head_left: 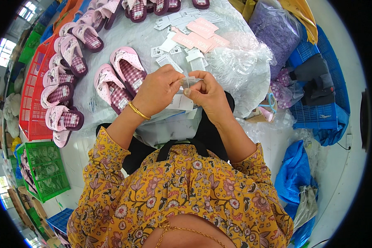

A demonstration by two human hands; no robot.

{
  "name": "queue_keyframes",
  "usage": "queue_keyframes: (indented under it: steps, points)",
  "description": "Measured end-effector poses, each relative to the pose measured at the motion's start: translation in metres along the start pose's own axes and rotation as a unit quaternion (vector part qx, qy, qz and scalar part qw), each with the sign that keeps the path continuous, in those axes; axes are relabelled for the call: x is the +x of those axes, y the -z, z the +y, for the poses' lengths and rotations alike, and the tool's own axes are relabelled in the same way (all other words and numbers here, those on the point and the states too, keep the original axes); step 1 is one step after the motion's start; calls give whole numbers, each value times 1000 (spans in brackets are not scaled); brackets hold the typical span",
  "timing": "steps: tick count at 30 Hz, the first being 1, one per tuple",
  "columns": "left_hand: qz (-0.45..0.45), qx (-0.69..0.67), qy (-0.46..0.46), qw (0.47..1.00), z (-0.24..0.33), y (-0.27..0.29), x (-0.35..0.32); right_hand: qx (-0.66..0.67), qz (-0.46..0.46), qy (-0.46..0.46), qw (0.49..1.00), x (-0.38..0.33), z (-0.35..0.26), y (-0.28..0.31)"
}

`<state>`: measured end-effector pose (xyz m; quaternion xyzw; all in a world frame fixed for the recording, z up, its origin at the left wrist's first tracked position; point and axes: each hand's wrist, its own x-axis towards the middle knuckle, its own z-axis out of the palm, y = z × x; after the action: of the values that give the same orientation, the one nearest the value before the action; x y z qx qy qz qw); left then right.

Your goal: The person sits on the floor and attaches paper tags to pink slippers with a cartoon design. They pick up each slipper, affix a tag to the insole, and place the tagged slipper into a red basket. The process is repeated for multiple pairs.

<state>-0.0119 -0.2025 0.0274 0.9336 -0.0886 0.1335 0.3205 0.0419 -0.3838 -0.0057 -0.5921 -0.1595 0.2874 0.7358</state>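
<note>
White capital letters are running across the pink cards (196,41), forming one legible word. Beside them, white paper slips (169,62) are carrying dark print too small to read, and small square labels (156,52) are showing dark printed patches. White labels (73,120) on the checked insoles (133,74) of pink slippers (104,82) are bearing marks too fine to make out.

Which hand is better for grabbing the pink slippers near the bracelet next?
Probably the left hand: it's nearer that slipper pair than the right hand, though both pinch a small clear piece.
</note>
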Motion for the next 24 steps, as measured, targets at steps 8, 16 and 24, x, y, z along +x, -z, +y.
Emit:
queue_keyframes:
  steps: [8, 16, 24]
  points:
    - [-9, -5, 4, 1000, 0, -2, -3, 10, 0, -7, 1000, -3, 2, 1]
    - [-21, -2, -2, 1000, 0, -6, -4, 13, -1, -11, 1000, -3, 6, 3]
    - [-51, -62, 10, 997, 3, -9, -12, 20, 3, -32, 999, -4, 9, 7]
